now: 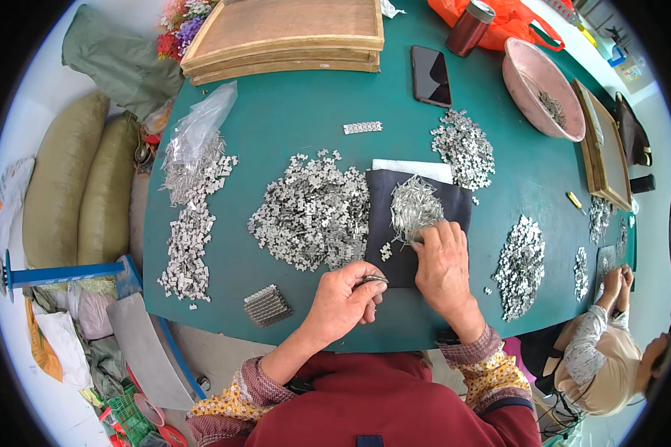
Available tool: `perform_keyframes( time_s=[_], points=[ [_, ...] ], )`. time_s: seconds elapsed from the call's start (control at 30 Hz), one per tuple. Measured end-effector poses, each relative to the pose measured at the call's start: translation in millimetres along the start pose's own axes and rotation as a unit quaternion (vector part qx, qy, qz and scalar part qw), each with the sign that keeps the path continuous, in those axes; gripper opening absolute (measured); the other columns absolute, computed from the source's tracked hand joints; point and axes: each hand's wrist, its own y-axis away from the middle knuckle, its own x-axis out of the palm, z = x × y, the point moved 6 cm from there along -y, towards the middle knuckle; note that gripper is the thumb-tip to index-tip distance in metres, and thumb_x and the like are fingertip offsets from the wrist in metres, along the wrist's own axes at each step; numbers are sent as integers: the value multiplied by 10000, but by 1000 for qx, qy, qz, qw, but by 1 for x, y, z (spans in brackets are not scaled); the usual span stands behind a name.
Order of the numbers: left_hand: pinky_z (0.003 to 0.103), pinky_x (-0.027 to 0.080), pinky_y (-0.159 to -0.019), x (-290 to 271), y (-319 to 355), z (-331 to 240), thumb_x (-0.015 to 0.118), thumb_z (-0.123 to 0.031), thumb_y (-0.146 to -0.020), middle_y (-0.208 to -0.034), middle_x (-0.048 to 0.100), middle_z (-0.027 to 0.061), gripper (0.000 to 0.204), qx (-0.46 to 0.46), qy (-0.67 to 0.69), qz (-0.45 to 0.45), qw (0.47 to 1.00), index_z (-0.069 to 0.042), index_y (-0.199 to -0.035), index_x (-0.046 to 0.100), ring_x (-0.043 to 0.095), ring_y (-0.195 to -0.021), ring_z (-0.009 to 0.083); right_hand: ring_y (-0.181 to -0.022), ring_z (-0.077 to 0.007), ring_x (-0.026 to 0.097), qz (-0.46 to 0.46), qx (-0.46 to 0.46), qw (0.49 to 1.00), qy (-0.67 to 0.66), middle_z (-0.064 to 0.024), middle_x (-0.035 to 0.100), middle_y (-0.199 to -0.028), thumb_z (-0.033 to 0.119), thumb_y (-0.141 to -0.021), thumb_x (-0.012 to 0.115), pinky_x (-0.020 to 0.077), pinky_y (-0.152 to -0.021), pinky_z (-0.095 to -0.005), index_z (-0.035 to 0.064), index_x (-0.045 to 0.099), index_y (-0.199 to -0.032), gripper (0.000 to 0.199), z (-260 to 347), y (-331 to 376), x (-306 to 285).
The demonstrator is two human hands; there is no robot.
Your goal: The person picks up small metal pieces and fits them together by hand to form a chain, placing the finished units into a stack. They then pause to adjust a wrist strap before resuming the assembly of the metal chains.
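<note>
My left hand (343,298) is closed in front of the dark pad (392,277), with a small metal link piece (373,279) pinched between thumb and forefinger. My right hand (443,268) bends its fingers together at the near edge of a heap of thin metal pins (414,201) on the pad. Whatever its fingertips hold is hidden. A few loose links (385,252) lie beside the pins. To the left spreads a big heap of small silvery metal links (306,212). An assembled block of linked rows (268,306) rests near the table's front edge.
Further link heaps (462,149) (520,268) (186,257) lie around the green table (291,119). At the back are wooden trays (283,37), a phone (431,76), a red tumbler (470,28) and a pink basin (525,86). A co-worker (600,357) sits at the right.
</note>
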Motion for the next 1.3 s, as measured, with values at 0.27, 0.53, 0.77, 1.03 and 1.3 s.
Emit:
perform_keyframes(
  time_s=[0.27,0.53,0.77,1.03,1.3],
  points=[
    [218,482,-463,2,-4,-3,597,-60,-970,-747,637,53,81,18,-4,-2,1000,12,-990,627,623,-545,94,-842,-383,519,6,9,993,-120,-183,534,-883,-47,-835,605,436,-755,-474,-3,512,-962,163,-5,1,-5],
    [213,470,-465,5,-5,-5,594,-53,-967,-744,632,45,73,29,-27,-4,999,9,-987,627,617,-547,85,-823,-377,535,12,-7,994,-109,-170,548,-866,-46,-829,614,439,-748,-468,2,519,-943,156,-4,1,-10],
    [212,474,-477,11,-7,-9,592,-26,-961,-746,637,37,52,61,-74,-3,995,5,-973,632,611,-554,78,-821,-329,531,77,-98,987,-106,-136,544,-868,-23,-783,625,441,-757,-436,13,540,-953,193,17,6,-24],
    [223,481,-480,15,-2,-14,597,-1,-949,-757,652,52,45,91,-110,1,990,14,-964,637,620,-567,81,-839,-355,541,102,-57,968,-223,-151,550,-876,-55,-801,615,453,-750,-437,-1,541,-946,171,21,10,-25],
    [224,493,-492,17,-1,-13,595,2,-948,-758,652,48,54,90,-126,14,988,11,-967,644,622,-580,77,-858,-377,551,86,-37,959,-266,-164,559,-887,-75,-811,614,457,-748,-448,-7,535,-958,181,23,12,-26]
  ],
)
